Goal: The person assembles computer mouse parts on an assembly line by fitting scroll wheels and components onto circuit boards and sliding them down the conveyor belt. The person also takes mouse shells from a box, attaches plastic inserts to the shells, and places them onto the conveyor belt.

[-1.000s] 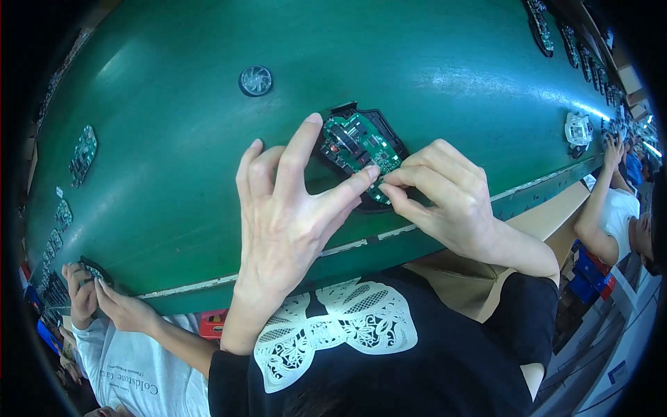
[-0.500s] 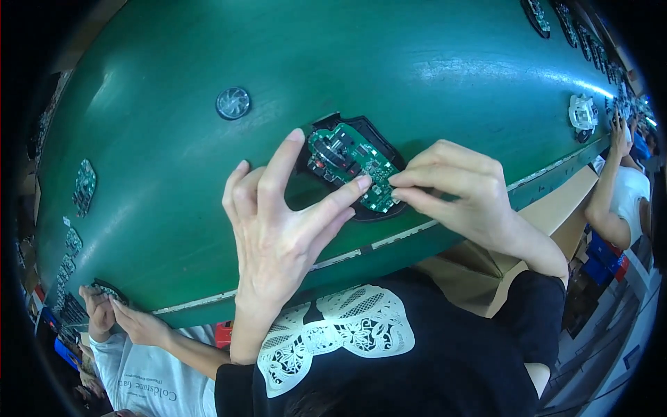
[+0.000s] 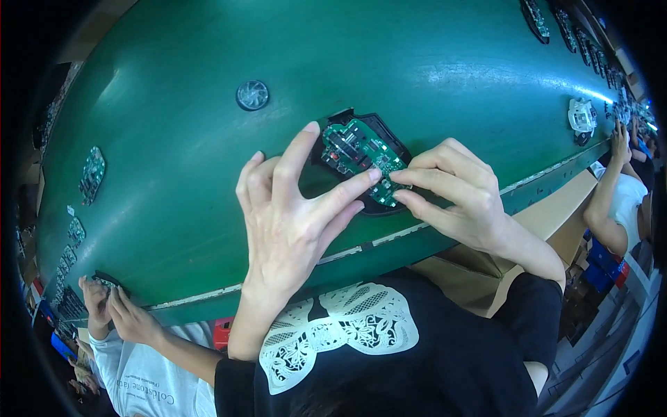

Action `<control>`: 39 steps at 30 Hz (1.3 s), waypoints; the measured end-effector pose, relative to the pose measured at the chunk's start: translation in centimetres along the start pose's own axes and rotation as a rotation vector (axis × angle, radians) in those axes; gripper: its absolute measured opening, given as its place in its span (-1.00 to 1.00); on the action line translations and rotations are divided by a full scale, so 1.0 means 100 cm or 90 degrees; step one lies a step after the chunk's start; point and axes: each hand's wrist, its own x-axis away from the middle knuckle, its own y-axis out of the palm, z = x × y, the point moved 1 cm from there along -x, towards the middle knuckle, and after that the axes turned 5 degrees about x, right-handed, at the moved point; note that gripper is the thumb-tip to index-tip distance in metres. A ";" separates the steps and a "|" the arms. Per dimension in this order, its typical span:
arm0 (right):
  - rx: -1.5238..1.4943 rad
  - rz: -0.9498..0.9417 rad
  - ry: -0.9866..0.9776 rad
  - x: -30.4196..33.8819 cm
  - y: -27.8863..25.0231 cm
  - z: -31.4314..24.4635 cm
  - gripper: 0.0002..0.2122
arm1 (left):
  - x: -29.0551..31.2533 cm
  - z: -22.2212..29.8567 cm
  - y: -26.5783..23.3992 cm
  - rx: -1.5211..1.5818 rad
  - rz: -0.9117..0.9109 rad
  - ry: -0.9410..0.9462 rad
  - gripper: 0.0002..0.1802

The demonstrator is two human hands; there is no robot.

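A green circuit board (image 3: pixel 361 149) with a dark scroll wheel lies in a black mouse-shaped base (image 3: pixel 388 131) on the green table. My left hand (image 3: pixel 285 215) grips the board from its left side. Its thumb presses on the middle of the board, and its index fingertip reaches the far left edge; the other fingers are loosely curled. At the near right end, my right hand (image 3: pixel 458 191) has thumb and index fingertips closed on the board's edge. Whether a small part is pinched there too, I cannot make out.
A round finned disc (image 3: pixel 252 95) lies beyond my left hand. Several circuit boards (image 3: pixel 92 175) line the left of the green table (image 3: pixel 187 229). A white shell (image 3: pixel 582 116) and black assemblies (image 3: pixel 535 19) sit at the right. Co-workers' hands (image 3: pixel 114 309) work at both sides; a cardboard box (image 3: pixel 479 267) stands below the edge.
The board, its base and both my hands have shifted slightly right. The finned disc and the left-hand boards also appear farther right and up. My grip looks the same.
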 end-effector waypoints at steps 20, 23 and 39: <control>0.293 0.201 0.042 -0.070 -0.063 0.130 -0.50 | 0.010 -0.015 -0.024 0.210 0.271 0.011 -0.43; 0.249 0.184 0.073 -0.091 -0.085 0.166 -0.53 | 0.013 -0.016 -0.026 0.202 0.284 -0.006 -0.44; 0.211 -0.043 -0.157 -0.083 -0.011 -0.050 -0.59 | 0.035 -0.082 -0.126 0.017 0.510 -0.170 -0.49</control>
